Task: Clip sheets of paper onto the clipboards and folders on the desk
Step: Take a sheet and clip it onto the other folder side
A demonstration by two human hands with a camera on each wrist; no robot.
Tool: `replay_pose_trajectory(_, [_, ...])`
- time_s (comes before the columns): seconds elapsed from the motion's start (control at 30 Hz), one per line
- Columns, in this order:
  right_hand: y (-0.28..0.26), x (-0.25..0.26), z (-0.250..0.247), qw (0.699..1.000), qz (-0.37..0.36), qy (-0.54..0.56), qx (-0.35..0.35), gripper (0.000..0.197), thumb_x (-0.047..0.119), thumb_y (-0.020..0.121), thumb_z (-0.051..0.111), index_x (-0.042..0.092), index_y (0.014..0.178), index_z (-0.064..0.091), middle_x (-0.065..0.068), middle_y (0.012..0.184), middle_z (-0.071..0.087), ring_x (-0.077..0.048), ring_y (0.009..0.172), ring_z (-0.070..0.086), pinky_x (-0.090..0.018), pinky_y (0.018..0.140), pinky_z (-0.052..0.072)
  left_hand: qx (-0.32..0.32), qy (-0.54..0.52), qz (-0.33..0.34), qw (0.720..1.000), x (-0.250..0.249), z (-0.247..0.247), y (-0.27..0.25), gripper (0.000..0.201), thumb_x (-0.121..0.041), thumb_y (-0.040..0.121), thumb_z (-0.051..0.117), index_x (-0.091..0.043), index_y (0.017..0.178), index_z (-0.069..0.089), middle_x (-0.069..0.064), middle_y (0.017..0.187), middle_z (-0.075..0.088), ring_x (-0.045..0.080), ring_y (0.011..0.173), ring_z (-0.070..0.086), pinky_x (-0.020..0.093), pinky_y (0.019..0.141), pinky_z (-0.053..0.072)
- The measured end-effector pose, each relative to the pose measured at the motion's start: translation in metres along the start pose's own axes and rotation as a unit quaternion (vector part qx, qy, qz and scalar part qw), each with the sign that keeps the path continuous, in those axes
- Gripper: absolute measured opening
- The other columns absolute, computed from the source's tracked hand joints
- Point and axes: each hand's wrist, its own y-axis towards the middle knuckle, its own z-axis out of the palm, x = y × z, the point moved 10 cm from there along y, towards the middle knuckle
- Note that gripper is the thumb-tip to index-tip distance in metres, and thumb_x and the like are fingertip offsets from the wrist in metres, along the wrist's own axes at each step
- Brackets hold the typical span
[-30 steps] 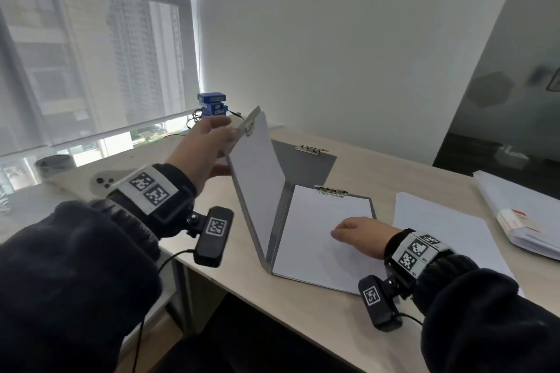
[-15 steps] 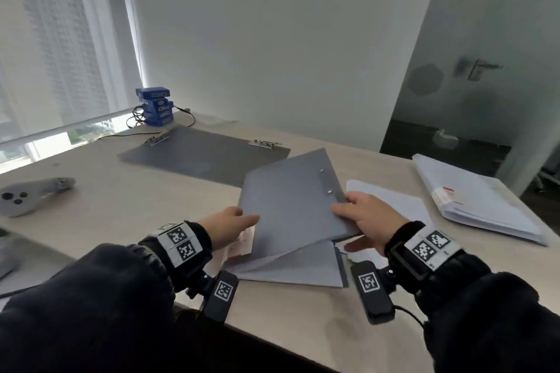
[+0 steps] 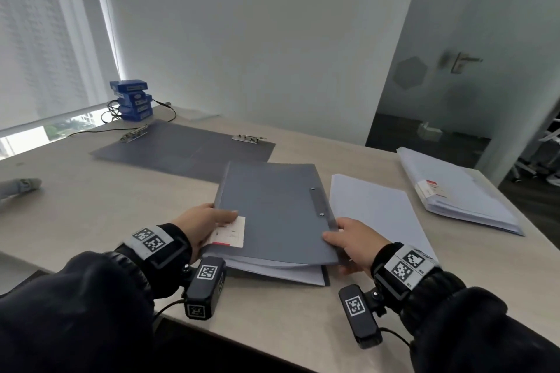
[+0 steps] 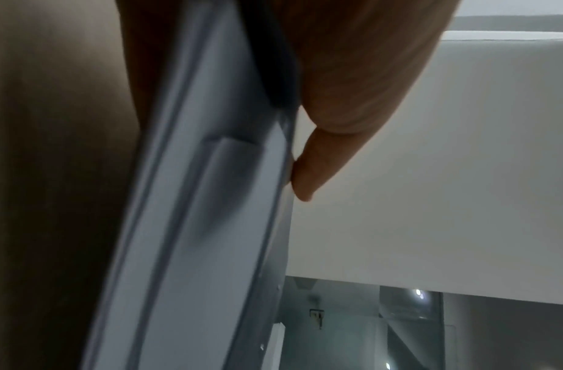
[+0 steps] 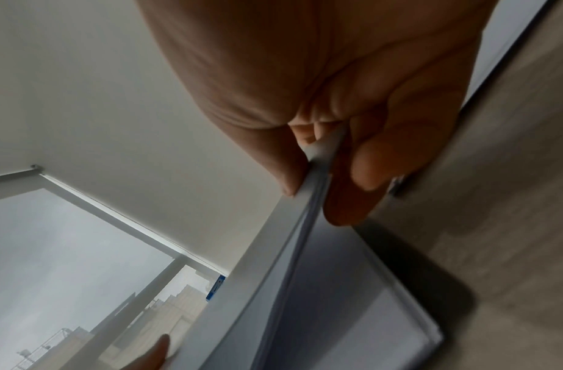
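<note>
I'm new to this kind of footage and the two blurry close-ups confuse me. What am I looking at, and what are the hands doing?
No machine here: a person wears one camera on the head and one on each wrist. The wide picture is the head view; the close-ups look along each hand.

The left hand and right hand hold a closed grey folder by its near corners, low over the desk. In the right wrist view, thumb and fingers pinch its edge.

Also on the desk: an open folder with two metal clips, loose paper, a paper stack and blue boxes.
</note>
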Motion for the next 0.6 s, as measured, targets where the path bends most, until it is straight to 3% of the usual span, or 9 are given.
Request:
replay_pose_trajectory(0.07, [0.003, -0.001, -0.002, 1.0, 0.001, -0.001, 0.001, 0.017, 0.022, 0.098, 0.057, 0.018, 0.113, 0.063, -0.005, 0.089, 0.063, -0.018, 0.065, 0.058, -0.025, 0.049, 0.05, 0.027, -0.018, 0.049, 0.998, -0.017, 0.009, -0.007, 0.024, -0.003, 0.091, 0.064, -0.008, 0.114, 0.06, 0.015, 0.084, 0.075, 0.026, 0.062, 0.073, 0.034, 0.051, 0.058])
replay_pose_trajectory(0.17, [0.009, 0.002, -0.002, 1.0, -0.013, 0.011, -0.001, 0.017, 0.027, 0.097, 0.059, 0.019, 0.109, 0.066, -0.01, 0.093, 0.067, -0.02, 0.068, 0.06, -0.03, 0.058, 0.051, 0.051, -0.047, 0.123, 0.99, -0.051, 0.014, -0.018, 0.037, 0.001, 0.089, 0.063, -0.012, 0.124, 0.056, 0.018, 0.098, 0.072, 0.029, 0.072, 0.074, 0.036, 0.059, 0.059])
replay_pose_trajectory(0.27, [0.016, 0.006, -0.003, 0.998, -0.032, 0.046, -0.028, 0.023, 0.034, 0.094, 0.06, 0.023, 0.113, 0.065, -0.017, 0.11, 0.066, -0.024, 0.086, 0.064, -0.034, 0.063, 0.056, 0.074, -0.072, 0.169, 0.98, -0.073, 0.017, -0.024, 0.055, 0.001, 0.083, 0.068, -0.021, 0.131, 0.054, 0.02, 0.114, 0.07, 0.031, 0.082, 0.073, 0.039, 0.065, 0.059])
replay_pose_trajectory(0.37, [0.022, 0.001, -0.006, 0.983, -0.015, 0.179, -0.037, 0.041, 0.037, 0.09, 0.066, 0.027, 0.129, 0.054, -0.008, 0.119, 0.066, -0.028, 0.102, 0.067, -0.033, 0.058, 0.056, 0.089, -0.084, 0.209, 0.97, -0.086, 0.027, -0.029, 0.064, -0.001, 0.08, 0.069, -0.027, 0.136, 0.05, 0.015, 0.117, 0.071, 0.035, 0.09, 0.072, 0.04, 0.068, 0.061])
replay_pose_trajectory(0.43, [0.021, -0.002, -0.013, 0.966, 0.005, 0.253, -0.047, 0.041, 0.036, 0.089, 0.068, 0.024, 0.126, 0.056, -0.006, 0.113, 0.068, -0.027, 0.087, 0.069, -0.029, 0.052, 0.053, 0.088, -0.095, 0.223, 0.966, -0.088, 0.038, -0.027, 0.067, -0.006, 0.078, 0.069, -0.026, 0.138, 0.047, 0.014, 0.118, 0.071, 0.037, 0.096, 0.071, 0.042, 0.072, 0.061])
replay_pose_trajectory(0.5, [0.016, -0.008, -0.024, 0.949, 0.03, 0.308, -0.06, 0.031, 0.035, 0.09, 0.068, 0.016, 0.113, 0.062, -0.006, 0.092, 0.07, -0.024, 0.069, 0.066, -0.027, 0.048, 0.05, 0.078, -0.112, 0.22, 0.966, -0.086, 0.052, -0.021, 0.065, -0.01, 0.076, 0.071, -0.022, 0.136, 0.048, 0.014, 0.117, 0.07, 0.035, 0.094, 0.072, 0.042, 0.071, 0.06])
replay_pose_trajectory(0.6, [0.006, -0.02, -0.044, 0.916, 0.051, 0.393, -0.07, 0.027, 0.032, 0.089, 0.07, 0.011, 0.105, 0.066, -0.006, 0.075, 0.069, -0.021, 0.063, 0.066, -0.025, 0.043, 0.051, 0.064, -0.149, 0.186, 0.969, -0.075, 0.08, -0.007, 0.047, -0.009, 0.085, 0.071, -0.013, 0.127, 0.05, 0.016, 0.106, 0.066, 0.028, 0.083, 0.072, 0.038, 0.065, 0.059])
